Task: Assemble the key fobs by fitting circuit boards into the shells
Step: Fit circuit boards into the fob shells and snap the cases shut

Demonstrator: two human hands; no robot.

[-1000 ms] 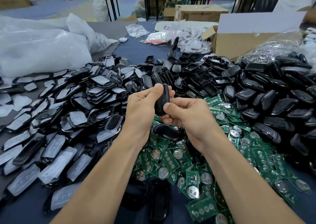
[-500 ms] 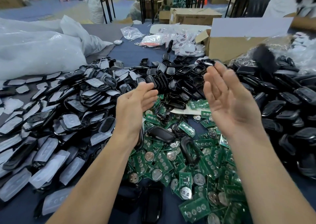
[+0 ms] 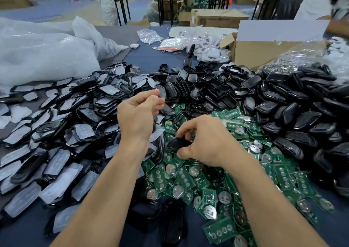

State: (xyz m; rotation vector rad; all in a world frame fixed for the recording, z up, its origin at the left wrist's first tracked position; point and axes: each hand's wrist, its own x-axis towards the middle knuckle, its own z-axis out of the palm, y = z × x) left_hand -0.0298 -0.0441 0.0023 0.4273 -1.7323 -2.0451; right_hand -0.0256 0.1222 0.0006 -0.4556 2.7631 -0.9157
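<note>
My right hand (image 3: 205, 144) is down on the heap of green circuit boards (image 3: 181, 177) in the centre, its fingers and thumb curled round a black shell (image 3: 176, 144) that lies on the boards. My left hand (image 3: 138, 116) hovers above the left edge of that heap with loosely curled fingers and holds nothing. A big pile of black shells (image 3: 302, 114) fills the right side. On the left lie shells with translucent button pads (image 3: 56, 118).
More black shell halves (image 3: 217, 88) are heaped behind the boards. White plastic bags (image 3: 43, 58) sit at the back left, an open cardboard box (image 3: 264, 52) at the back right, and bagged white fobs (image 3: 207, 46) beside it. A person stands at the far right.
One second ago both hands held a black fob together. They then opened and rose apart. Now my right hand has dropped onto the boards and grips a black shell; my left fingers have curled.
</note>
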